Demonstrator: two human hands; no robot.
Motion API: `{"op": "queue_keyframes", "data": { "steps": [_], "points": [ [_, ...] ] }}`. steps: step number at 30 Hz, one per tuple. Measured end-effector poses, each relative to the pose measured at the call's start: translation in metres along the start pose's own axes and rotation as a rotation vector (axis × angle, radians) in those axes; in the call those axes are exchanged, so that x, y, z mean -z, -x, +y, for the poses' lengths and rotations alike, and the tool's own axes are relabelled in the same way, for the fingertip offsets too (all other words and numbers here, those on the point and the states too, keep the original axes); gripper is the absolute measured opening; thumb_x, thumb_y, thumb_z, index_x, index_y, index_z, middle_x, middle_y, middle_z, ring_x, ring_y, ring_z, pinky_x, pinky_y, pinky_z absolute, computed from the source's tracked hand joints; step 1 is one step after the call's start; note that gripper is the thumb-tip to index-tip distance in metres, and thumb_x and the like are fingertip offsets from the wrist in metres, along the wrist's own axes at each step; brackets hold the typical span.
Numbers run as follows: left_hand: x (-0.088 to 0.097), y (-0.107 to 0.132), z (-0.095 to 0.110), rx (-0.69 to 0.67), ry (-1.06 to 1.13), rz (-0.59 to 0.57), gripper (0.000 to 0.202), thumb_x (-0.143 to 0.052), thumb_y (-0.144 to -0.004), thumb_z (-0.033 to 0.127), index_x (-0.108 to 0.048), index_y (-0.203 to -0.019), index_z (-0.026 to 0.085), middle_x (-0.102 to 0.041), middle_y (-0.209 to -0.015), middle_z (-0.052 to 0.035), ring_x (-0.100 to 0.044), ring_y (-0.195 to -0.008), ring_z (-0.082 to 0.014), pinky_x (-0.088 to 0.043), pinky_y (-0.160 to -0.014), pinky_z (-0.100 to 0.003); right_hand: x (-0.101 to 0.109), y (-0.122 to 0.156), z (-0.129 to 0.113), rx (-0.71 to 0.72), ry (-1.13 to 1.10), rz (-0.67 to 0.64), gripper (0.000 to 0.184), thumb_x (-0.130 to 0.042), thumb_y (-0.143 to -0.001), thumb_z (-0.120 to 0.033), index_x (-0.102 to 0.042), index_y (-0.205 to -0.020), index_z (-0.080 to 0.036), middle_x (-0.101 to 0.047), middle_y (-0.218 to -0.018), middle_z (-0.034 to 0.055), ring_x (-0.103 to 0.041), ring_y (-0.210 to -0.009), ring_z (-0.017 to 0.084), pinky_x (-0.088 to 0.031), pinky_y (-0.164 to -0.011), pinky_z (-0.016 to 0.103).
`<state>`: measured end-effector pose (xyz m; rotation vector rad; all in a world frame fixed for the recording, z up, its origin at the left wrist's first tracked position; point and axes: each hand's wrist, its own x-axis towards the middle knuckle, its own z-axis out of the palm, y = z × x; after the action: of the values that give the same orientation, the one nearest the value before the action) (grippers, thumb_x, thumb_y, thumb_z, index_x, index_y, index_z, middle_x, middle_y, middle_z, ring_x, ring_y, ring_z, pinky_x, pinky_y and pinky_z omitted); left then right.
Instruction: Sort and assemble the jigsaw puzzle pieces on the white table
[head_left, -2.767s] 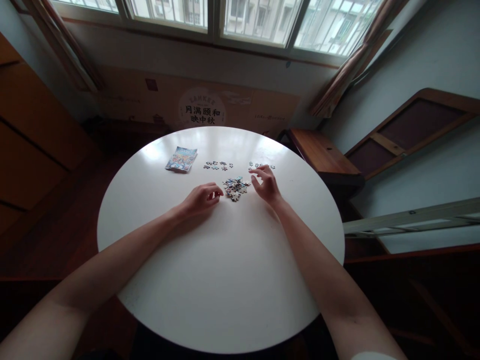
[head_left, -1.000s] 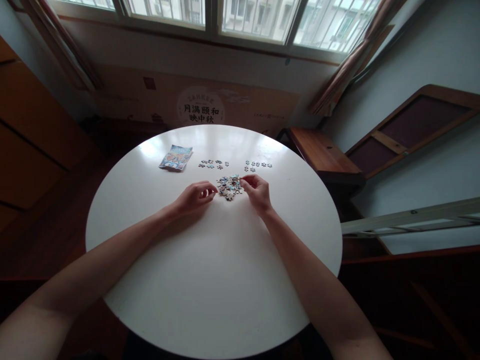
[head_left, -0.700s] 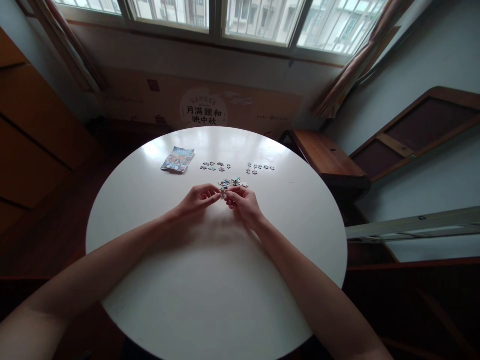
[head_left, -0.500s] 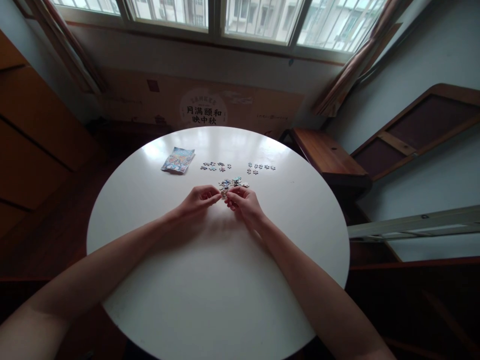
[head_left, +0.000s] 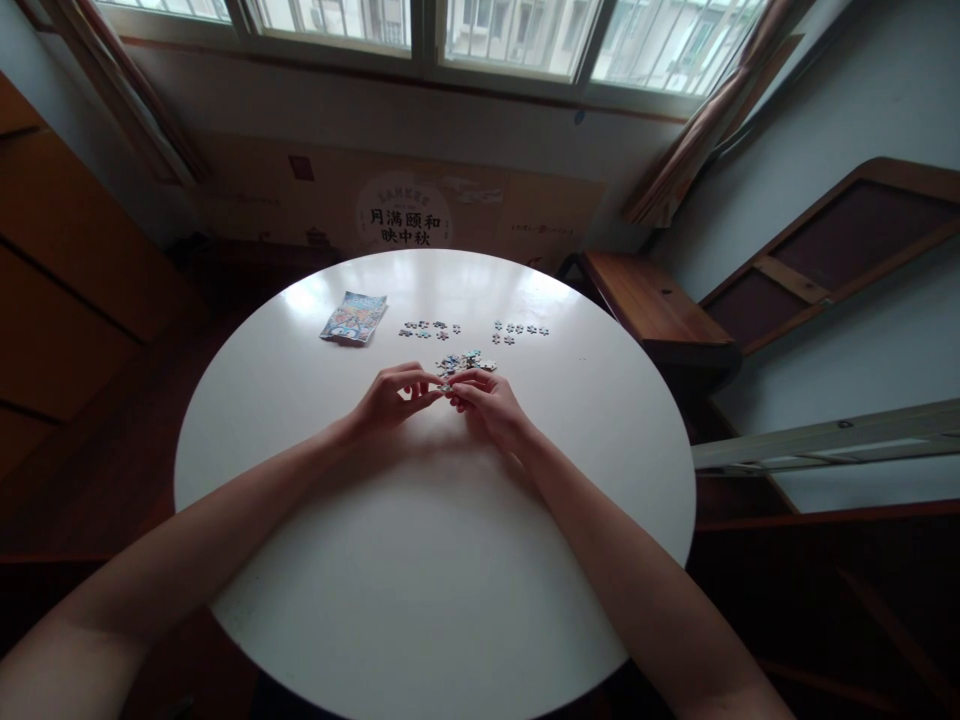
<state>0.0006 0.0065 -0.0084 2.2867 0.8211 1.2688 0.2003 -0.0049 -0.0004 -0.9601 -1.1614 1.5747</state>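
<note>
Between my two hands, just in front of the pile, is a small jigsaw piece [head_left: 445, 387]. My left hand [head_left: 397, 394] pinches its left side with thumb and forefinger. On its right side, the fingertips of my right hand [head_left: 484, 398] are closed on the same piece. A heap of loose jigsaw pieces [head_left: 471, 361] lies right behind my fingers, partly hidden by them. Farther back, several pieces [head_left: 424, 331] are spread in rows to the left, and another group of pieces [head_left: 520, 331] sits to the right.
A colourful printed packet [head_left: 355, 318] lies at the back left of the round white table [head_left: 420, 570]. Beyond the table's right edge stands a wooden bench [head_left: 637, 300]. A window [head_left: 517, 35] and a printed banner [head_left: 322, 200] are behind the table.
My left fingers have lifted and parted slightly around the piece, which shows more clearly now. The view has shifted a little; the pieces farther back lie as before.
</note>
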Motion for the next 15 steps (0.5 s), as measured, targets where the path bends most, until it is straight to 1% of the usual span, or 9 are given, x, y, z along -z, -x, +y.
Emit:
{"op": "queue_keyframes", "data": {
  "steps": [3, 6, 9, 12, 15],
  "points": [
    [-0.0012, 0.0001, -0.0019, -0.01, 0.026, -0.009, 0.021, -0.069, -0.089, 0.026, -0.072, -0.107, 0.016, -0.064, -0.08, -0.0024, -0.058, -0.06, -0.0061, -0.051, -0.058, -0.017, 0.0017, 0.0, 0.001, 0.014, 0.004, -0.012, 0.033, -0.083, -0.063, -0.031, -0.071, -0.091, -0.019, -0.07, -0.073, 0.0001, -0.059, -0.065, 0.011, -0.046, -0.063, 0.027],
    [-0.0023, 0.001, -0.0036, -0.019, 0.041, -0.007, 0.025, -0.067, -0.089, 0.025, -0.07, -0.113, 0.017, -0.066, -0.089, -0.004, -0.059, -0.062, -0.0058, -0.052, -0.058, -0.018, 0.0024, 0.0005, 0.0017, 0.028, 0.028, -0.032, 0.039, -0.083, -0.064, -0.031, -0.07, -0.099, -0.019, -0.069, -0.071, -0.0008, -0.059, -0.065, 0.011, -0.046, -0.063, 0.028],
    [-0.0035, 0.0014, -0.004, -0.029, 0.058, -0.023, 0.02, -0.065, -0.09, 0.024, -0.071, -0.107, 0.017, -0.067, -0.09, -0.0048, -0.061, -0.064, -0.0066, -0.052, -0.058, -0.018, 0.003, 0.0002, 0.0025, 0.027, 0.031, -0.036, 0.041, -0.084, -0.064, -0.032, -0.069, -0.101, -0.018, -0.07, -0.073, -0.0001, -0.059, -0.065, 0.011, -0.046, -0.063, 0.027],
    [-0.0044, 0.0008, -0.0031, -0.004, 0.062, -0.031, 0.015, -0.065, -0.089, 0.024, -0.071, -0.1, 0.015, -0.068, -0.087, -0.0052, -0.063, -0.064, -0.0079, -0.052, -0.057, -0.019, 0.003, -0.0009, 0.0031, 0.011, 0.018, -0.028, 0.042, -0.085, -0.063, -0.034, -0.069, -0.099, -0.018, -0.071, -0.073, 0.0002, -0.06, -0.065, 0.011, -0.046, -0.063, 0.027],
    [-0.0032, -0.0006, -0.0021, 0.056, 0.04, 0.017, 0.015, -0.067, -0.088, 0.025, -0.071, -0.097, 0.014, -0.068, -0.087, -0.0049, -0.064, -0.064, -0.0083, -0.052, -0.059, -0.019, 0.0019, -0.0009, 0.0026, -0.01, 0.001, -0.004, 0.043, -0.085, -0.064, -0.038, -0.069, -0.098, -0.018, -0.071, -0.073, 0.0008, -0.061, -0.066, 0.011, -0.047, -0.063, 0.026]
  ]
}}
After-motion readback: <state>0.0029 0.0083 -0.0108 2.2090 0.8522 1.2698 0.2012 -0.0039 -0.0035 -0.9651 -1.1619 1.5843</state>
